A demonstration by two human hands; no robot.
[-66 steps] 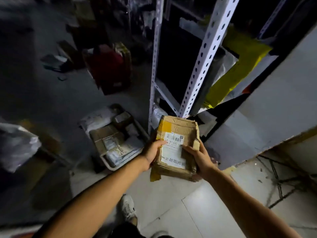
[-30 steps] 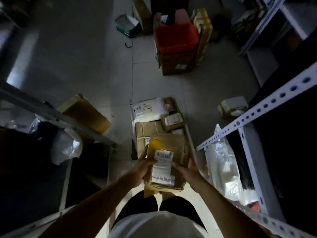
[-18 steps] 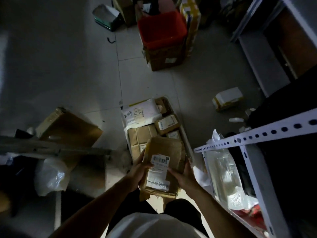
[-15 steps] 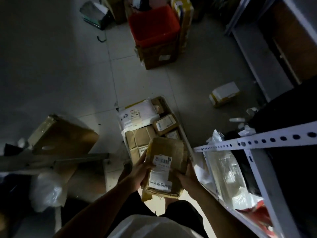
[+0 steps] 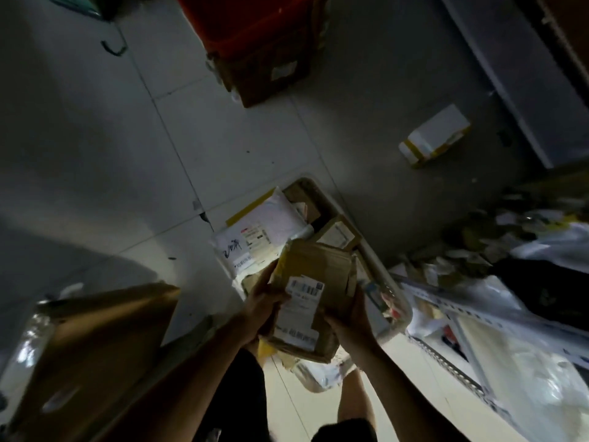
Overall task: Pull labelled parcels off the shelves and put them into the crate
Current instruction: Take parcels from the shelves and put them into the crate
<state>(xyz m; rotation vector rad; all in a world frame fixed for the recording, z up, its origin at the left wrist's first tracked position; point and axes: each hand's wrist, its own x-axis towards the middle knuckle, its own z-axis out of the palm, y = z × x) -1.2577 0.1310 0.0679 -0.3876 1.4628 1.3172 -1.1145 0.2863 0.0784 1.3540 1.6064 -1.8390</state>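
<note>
Both hands are holding a crumpled brown cardboard parcel with a white barcode label (image 5: 310,298) in the lower middle of the frame. The left hand (image 5: 263,309) is gripping the parcel's left edge, its fingers curled round that side, and the right hand (image 5: 349,320) is clasping the lower right edge, thumb lying over the cardboard. A strip of yellow tape is showing along the parcel's left side.

Directly behind the parcel, in the centre of the frame, a pale plastic crate with rounded corners (image 5: 387,283) is sitting on the grey tiled floor (image 5: 95,138). The parcel is hanging above the crate's near part; whether it is touching anything inside cannot be told. In the crate, a white plastic mailer bag with dark handwriting (image 5: 258,231) is lying at the left, and a small brown box with a white label (image 5: 336,234) is lying just right of it.

At the top centre, a red plastic bin (image 5: 251,23) is resting on a dark brown carton (image 5: 264,78). In the upper right, a white box with yellow tape (image 5: 435,135) is lying alone on the floor. A large tan cardboard box (image 5: 95,346) is filling the lower left. At the right edge, a perforated white metal shelf rail (image 5: 462,309) is crossing over clear plastic bags (image 5: 541,378).
</note>
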